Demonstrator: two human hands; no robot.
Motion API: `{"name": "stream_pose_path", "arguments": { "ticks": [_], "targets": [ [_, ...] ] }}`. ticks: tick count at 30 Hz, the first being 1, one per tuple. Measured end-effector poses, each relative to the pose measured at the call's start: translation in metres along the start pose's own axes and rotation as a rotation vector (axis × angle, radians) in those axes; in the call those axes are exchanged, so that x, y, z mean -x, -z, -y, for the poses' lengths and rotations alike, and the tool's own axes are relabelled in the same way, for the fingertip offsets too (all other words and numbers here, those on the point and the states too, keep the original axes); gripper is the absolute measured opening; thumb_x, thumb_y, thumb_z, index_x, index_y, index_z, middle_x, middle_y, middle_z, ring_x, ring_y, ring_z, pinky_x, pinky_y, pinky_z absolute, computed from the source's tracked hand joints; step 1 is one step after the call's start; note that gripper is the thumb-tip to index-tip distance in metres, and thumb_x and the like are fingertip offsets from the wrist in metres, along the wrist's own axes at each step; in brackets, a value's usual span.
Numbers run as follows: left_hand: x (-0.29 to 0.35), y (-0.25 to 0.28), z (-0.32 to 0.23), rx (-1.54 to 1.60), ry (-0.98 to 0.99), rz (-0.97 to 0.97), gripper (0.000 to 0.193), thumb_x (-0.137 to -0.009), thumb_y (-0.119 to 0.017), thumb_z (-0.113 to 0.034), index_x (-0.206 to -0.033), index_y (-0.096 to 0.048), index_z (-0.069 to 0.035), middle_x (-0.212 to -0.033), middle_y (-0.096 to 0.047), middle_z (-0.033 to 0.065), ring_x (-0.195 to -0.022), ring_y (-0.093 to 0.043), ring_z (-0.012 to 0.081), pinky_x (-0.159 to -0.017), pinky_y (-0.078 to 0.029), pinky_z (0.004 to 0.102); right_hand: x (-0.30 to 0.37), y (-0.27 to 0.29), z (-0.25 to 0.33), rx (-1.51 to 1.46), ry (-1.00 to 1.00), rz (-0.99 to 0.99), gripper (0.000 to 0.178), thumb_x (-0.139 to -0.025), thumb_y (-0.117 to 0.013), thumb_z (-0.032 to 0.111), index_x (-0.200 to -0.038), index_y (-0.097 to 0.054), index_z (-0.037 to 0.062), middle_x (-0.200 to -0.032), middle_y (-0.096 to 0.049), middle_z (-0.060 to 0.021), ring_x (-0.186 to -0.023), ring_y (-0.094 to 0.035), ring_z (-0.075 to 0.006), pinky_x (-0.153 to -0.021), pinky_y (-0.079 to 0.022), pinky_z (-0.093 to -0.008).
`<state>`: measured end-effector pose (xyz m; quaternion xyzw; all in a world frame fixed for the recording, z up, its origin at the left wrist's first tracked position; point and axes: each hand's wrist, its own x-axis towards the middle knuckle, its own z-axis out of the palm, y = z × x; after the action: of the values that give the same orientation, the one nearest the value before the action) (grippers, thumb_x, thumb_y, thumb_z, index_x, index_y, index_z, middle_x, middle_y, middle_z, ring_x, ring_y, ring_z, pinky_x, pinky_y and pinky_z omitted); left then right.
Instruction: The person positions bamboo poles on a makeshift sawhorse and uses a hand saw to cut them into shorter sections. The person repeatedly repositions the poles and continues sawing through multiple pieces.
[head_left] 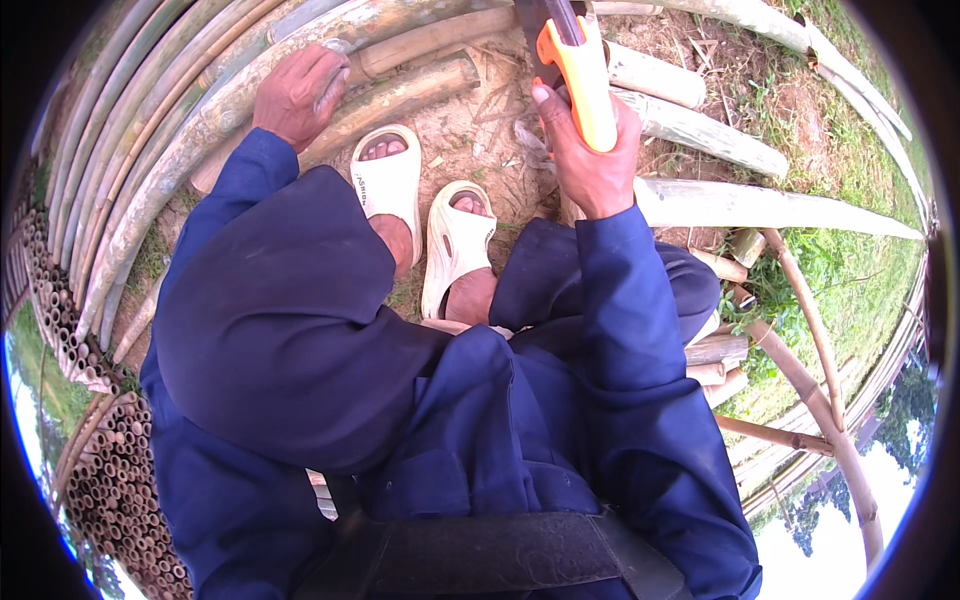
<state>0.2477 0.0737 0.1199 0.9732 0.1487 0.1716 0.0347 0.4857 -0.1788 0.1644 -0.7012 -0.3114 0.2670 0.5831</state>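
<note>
My left hand (300, 92) is on a long pale bamboo pole (215, 125) at the upper left, its fingers bent over the top. In my right hand (592, 160) is a hand saw (588, 85) with an orange and black handle. My fingers are wrapped round that handle. The dark blade points away from me and runs out at the top edge, so where its teeth are cannot be seen. A shorter cut bamboo piece (415, 98) lies on the ground between my left hand and the saw.
Several long bamboo poles (110, 150) lie side by side at the left, above a big stack of bamboo ends (115, 480). Cut bamboo lengths (715, 135) lie at the right, beside a propped wooden post (800, 375). My feet in cream sandals (390, 175) stand on bare soil.
</note>
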Motion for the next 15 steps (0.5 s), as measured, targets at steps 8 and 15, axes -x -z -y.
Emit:
{"name": "stream_pose_path", "arguments": {
  "ticks": [8, 15],
  "targets": [
    [0.094, -0.069, -0.04, 0.253, 0.077, 0.557, 0.048, -0.094, -0.067, -0.021, -0.139, -0.058, -0.007, -0.125, -0.062, 0.0107, -0.114, -0.059, 0.0322, -0.098, -0.049, 0.0421, 0.001, 0.001, -0.002, 0.014, -0.018, -0.01, 0.018, -0.094, -0.077, 0.012, -0.082, -0.068, 0.002, -0.064, -0.06, 0.0027, -0.056, -0.052, -0.0046, -0.052, -0.042, -0.0241],
    [0.103, -0.057, -0.071, 0.211, 0.211, 0.539, 0.056, -0.097, -0.064, -0.024, -0.149, -0.05, -0.008, -0.136, -0.055, 0.0114, -0.127, -0.05, 0.0315, -0.11, -0.039, 0.0419, 0.003, -0.002, -0.003, 0.009, 0.009, -0.017, 0.02, -0.095, -0.077, 0.011, -0.081, -0.067, 0.0023, -0.063, -0.06, 0.0025, -0.053, -0.051, -0.0043, -0.049, -0.04, -0.0227]
  ]
}}
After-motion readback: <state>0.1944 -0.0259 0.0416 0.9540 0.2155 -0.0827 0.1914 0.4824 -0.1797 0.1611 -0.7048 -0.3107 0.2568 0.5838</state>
